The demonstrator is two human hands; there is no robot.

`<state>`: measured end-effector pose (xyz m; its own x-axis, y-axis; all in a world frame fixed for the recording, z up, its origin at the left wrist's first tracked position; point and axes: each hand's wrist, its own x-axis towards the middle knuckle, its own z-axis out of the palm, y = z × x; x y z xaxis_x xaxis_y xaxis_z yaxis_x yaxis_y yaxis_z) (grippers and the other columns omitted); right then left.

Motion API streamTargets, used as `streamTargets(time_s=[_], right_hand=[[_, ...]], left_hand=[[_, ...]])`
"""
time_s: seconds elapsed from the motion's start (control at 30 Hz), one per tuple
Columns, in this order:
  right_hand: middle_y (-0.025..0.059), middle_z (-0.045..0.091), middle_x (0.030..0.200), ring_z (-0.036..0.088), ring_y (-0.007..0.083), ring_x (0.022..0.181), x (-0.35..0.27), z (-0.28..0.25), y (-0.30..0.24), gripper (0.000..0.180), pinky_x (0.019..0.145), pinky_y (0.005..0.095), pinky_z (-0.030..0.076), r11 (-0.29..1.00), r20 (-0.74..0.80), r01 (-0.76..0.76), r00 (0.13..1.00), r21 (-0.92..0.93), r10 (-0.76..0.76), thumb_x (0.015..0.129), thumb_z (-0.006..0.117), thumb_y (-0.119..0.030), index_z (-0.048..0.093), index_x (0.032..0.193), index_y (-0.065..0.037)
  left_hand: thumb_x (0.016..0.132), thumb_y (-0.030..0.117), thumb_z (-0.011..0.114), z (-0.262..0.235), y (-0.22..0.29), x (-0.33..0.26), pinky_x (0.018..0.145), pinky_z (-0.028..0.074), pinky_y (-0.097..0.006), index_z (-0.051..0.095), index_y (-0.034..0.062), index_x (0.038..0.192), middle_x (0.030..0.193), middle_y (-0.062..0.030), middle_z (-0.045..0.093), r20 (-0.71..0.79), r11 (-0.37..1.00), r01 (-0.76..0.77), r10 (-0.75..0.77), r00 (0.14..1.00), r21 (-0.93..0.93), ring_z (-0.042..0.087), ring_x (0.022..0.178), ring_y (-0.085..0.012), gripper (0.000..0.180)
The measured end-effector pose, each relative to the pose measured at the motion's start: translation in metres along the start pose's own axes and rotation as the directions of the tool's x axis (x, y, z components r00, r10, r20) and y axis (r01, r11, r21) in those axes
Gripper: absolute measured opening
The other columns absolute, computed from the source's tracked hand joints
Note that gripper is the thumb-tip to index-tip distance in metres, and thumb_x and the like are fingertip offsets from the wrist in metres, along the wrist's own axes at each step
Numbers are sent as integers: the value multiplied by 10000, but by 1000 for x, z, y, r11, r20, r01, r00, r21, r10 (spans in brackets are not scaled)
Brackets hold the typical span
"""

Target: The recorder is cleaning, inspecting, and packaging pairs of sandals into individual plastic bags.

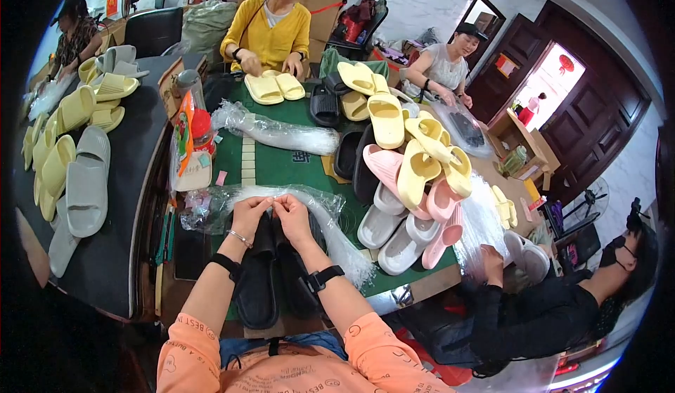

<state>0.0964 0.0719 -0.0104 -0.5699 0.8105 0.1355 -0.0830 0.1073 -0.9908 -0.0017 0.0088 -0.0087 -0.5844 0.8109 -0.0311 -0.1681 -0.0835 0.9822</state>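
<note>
My left hand (250, 214) and my right hand (290, 218) meet fingertip to fingertip, both pinched closed. Whatever they hold between them is too small to make out. Directly below, a pair of black slippers (256, 293) lies at the table's near edge, partly covered by my hands and forearms. Just beyond my fingers, a bundle of thin clear plastic strands (329, 235) spills out of a clear plastic bag (205, 203) across the green tabletop (281, 164). A second bundle of strands (285, 133) in clear wrapping lies farther off.
Yellow, pink, grey and black slippers (385, 120) are piled at the right. More slippers (87, 182) line the dark table (133, 154) at the left. A person in yellow (267, 31) handles yellow slippers opposite; a person in black (534, 316) reaches in from the right.
</note>
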Motion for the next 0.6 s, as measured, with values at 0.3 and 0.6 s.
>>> streamTargets(time_s=[0.3, 0.6], right_hand=[[87, 570, 688, 548, 216, 626, -1, 3, -7, 114, 605, 307, 439, 881, -125, 219, 947, -418, -295, 761, 541, -71, 540, 845, 6], [48, 558, 756, 523, 109, 685, -99, -40, -67, 203, 634, 232, 424, 931, -65, 27, 996, -365, -55, 788, 534, -81, 524, 979, -16]], left_hand=[[760, 139, 609, -7, 12, 4, 552, 367, -183, 607, -17, 922, 688, 17, 549, 7, 992, -59, 58, 998, 110, 453, 595, -56, 225], [761, 154, 559, -73, 254, -136, 707, 447, -364, 528, -59, 913, 891, -216, 564, 935, 910, -221, 352, -37, -351, 550, 825, -289, 264]])
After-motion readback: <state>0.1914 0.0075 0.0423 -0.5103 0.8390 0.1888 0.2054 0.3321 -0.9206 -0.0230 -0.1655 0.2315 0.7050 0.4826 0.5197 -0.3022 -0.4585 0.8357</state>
